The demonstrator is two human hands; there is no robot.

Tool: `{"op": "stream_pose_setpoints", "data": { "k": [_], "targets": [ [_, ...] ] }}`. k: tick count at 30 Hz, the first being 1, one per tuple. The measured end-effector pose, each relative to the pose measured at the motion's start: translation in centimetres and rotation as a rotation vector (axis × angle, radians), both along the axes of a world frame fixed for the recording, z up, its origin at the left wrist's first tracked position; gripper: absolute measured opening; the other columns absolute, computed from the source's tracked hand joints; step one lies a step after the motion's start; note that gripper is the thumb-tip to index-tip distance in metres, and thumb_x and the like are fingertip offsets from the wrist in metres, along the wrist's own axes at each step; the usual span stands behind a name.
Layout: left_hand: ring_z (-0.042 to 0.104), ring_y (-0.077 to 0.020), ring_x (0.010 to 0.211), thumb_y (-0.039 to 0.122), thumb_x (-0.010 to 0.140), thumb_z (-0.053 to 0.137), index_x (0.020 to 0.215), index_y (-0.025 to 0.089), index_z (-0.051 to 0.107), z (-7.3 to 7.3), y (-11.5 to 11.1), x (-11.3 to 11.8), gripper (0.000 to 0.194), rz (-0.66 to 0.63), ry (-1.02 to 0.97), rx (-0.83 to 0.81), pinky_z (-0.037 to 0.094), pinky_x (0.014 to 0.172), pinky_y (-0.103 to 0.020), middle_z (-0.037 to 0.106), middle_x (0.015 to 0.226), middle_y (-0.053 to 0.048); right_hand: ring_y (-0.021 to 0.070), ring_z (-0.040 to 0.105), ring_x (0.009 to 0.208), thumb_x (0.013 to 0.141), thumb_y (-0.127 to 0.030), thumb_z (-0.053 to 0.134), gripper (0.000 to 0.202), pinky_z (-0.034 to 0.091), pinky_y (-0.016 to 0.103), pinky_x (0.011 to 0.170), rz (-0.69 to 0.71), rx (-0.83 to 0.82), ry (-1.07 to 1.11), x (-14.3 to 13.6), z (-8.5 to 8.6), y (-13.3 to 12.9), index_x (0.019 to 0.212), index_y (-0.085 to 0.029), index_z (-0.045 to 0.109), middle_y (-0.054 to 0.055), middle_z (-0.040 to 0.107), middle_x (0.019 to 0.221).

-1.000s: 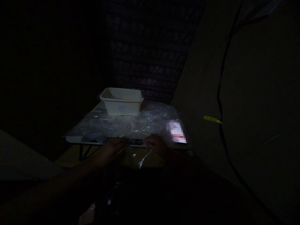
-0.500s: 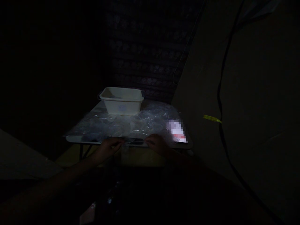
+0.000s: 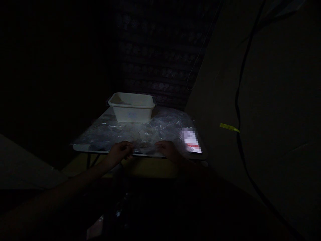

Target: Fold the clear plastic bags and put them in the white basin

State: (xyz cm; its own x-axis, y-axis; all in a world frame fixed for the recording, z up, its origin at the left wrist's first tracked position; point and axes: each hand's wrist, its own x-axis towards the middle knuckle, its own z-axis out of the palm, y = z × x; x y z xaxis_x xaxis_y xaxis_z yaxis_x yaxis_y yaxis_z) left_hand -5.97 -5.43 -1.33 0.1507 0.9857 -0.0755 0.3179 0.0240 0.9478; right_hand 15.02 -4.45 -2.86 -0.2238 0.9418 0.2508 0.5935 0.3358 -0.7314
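Both hands are at the near edge of a dimly lit table, with a clear plastic bag (image 3: 145, 144) stretched between them. My left hand (image 3: 119, 152) has its fingers curled in a pinch at the bag's left side. Opposite it, my right hand (image 3: 167, 149) pinches the right side between thumb and fingertips. The bag lies low over the tabletop, and its outline blends into loose clear plastic (image 3: 165, 125) spread around it. Darkness hides the exact contact at the fingertips.
A white rectangular tub (image 3: 132, 113) with side handles stands at the back of the table (image 3: 80, 147). A bright, pixelated screen-like patch (image 3: 192, 140) lies at the right. Beside the right wall hangs a dark cable (image 3: 237, 100) carrying a yellow tag (image 3: 229, 127).
A dark strip between my hands at the table edge no longer shows; clear plastic now spans there. My left hand's fingers have curled more, and both hands are slightly higher.
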Motion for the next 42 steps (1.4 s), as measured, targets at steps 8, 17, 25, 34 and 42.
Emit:
{"op": "stream_pose_setpoints", "data": {
  "k": [8,17,25,34,42],
  "targets": [
    [0.052,-0.0099,0.038,0.029,0.063,0.046,0.064,0.015,0.043,0.8,0.2,0.9,0.015,0.076,-0.058,-0.096,0.039,0.036,-0.018,0.052,0.046,0.004,0.0139,0.056,0.064,0.061,-0.020,0.051,0.028,0.043,0.023,0.056,-0.113,-0.131,0.038,-0.5,0.6,0.7,0.088,-0.013,0.056,0.004,0.062,0.071],
    [0.055,-0.0110,0.042,0.022,0.070,0.040,0.082,0.017,0.037,1.0,0.6,1.2,0.014,0.088,-0.180,-0.307,0.041,0.037,-0.019,0.052,0.056,0.003,0.0135,0.057,0.059,0.062,-0.021,0.051,0.037,0.043,0.022,0.052,-0.160,-0.234,0.169,-0.7,0.1,1.6,0.098,-0.012,0.049,0.002,0.060,0.061],
    [0.058,-0.0127,0.056,0.014,0.066,0.048,0.099,0.018,0.033,0.6,0.5,1.4,0.036,0.102,-0.325,-0.386,0.046,0.046,-0.021,0.056,0.082,-0.005,0.0031,0.037,0.024,0.072,-0.025,0.041,0.029,0.027,0.016,0.026,-0.192,-0.472,0.332,-0.9,2.3,0.7,0.096,-0.011,0.045,-0.001,0.055,0.054],
    [0.059,-0.0150,0.066,0.008,0.067,0.047,0.094,0.015,0.036,-0.5,0.8,1.1,0.030,0.096,-0.532,-0.372,0.048,0.060,-0.025,0.057,0.079,-0.007,0.0098,0.053,0.039,0.064,-0.006,0.047,0.053,0.037,0.017,0.034,-0.161,-0.717,0.556,-0.5,2.6,-0.2,0.112,-0.011,0.025,-0.001,0.055,0.055],
    [0.059,-0.0143,0.061,0.007,0.070,0.042,0.091,0.014,0.039,-0.6,0.8,1.1,0.022,0.126,-0.514,-0.346,0.049,0.058,-0.026,0.056,0.071,-0.004,0.0108,0.054,0.042,0.064,-0.001,0.042,0.044,0.043,0.021,0.041,-0.208,-0.717,0.627,-0.5,2.2,0.1,0.106,-0.007,0.032,-0.002,0.053,0.046]
  ]
}}
